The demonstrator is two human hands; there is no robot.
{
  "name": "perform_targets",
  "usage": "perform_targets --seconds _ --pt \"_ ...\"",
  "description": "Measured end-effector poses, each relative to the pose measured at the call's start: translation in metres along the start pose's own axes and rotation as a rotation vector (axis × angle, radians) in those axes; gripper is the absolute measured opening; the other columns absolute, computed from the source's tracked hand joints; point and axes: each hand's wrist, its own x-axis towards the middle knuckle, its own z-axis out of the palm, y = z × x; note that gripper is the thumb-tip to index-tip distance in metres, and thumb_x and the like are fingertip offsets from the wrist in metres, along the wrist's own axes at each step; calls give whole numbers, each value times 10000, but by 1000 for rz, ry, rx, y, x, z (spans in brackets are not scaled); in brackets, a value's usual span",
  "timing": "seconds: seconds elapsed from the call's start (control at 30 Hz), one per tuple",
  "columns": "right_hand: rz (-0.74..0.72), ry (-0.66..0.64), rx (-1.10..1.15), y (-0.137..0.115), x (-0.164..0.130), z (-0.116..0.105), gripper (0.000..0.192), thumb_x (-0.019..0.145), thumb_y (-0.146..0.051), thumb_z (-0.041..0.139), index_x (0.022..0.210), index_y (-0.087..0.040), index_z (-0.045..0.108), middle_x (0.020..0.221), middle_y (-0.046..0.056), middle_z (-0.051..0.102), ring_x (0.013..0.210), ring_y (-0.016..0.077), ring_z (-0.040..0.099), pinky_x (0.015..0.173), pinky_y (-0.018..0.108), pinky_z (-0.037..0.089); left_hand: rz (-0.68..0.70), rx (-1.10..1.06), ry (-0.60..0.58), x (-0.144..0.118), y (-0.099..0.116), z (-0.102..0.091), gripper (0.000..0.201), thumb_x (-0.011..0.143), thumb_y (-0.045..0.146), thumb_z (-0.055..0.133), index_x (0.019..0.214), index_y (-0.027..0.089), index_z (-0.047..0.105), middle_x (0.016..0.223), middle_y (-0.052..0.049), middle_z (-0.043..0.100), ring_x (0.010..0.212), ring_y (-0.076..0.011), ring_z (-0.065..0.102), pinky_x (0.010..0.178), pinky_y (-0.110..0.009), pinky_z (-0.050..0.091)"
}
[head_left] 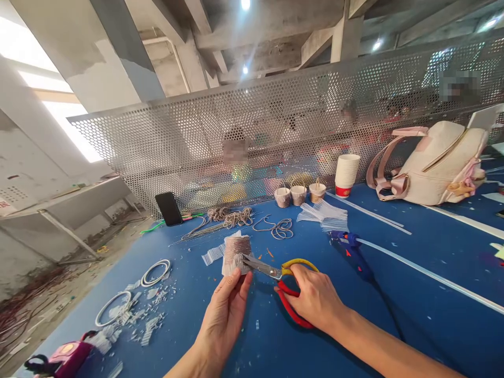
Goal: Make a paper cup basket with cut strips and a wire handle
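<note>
My left hand [229,302] pinches the lower end of a small cord-wrapped piece [237,244] with pale, clear edging. In my right hand [317,296] is a pair of scissors [264,267] with one yellow and one red handle loop. The scissors' tips touch or nearly touch the lower part of the wrapped piece, and the blades look slightly parted. A ribbed clear plastic strip [213,255] lies just left of the piece. Beyond it, brown cord [232,216] rests in loose loops. The underside of the wrapped piece is hidden by my fingers.
A blue glue gun [360,260] with a long glue stick lies right. Behind stand several small cups [298,196], stacked paper cups [347,176], a phone [168,209] and a backpack [441,163]. White rings [156,262] and plastic scraps [151,328] lie left. A perforated metal screen [189,152] borders the table.
</note>
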Motion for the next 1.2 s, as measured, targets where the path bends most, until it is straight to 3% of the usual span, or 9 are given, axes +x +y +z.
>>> perform_targets --seconds 0.37,0.8,1.2 --pt "-14 15 -35 0 1 -4 195 786 -365 593 810 -173 565 667 32 671 581 215 675 463 281 402 8 19 30 2 1 1 266 809 -52 507 711 135 668 730 -15 714 688 -109 687 708 -186 584" --pt "69 -114 61 -3 1 -5 198 790 -387 607 787 -191 581 705 48 713 620 236 687 487 291 402 35 129 7 2 -3 -3 270 796 -24 550 653 162 683 749 -15 718 766 -126 689 768 -188 567" --pt "7 -128 33 -1 -1 -5 322 816 -495 584 745 -181 568 599 33 673 530 224 665 454 293 335 22 111 -13 1 -5 -5 306 822 -34 517 645 138 698 760 -37 719 736 -114 680 774 -204 570"
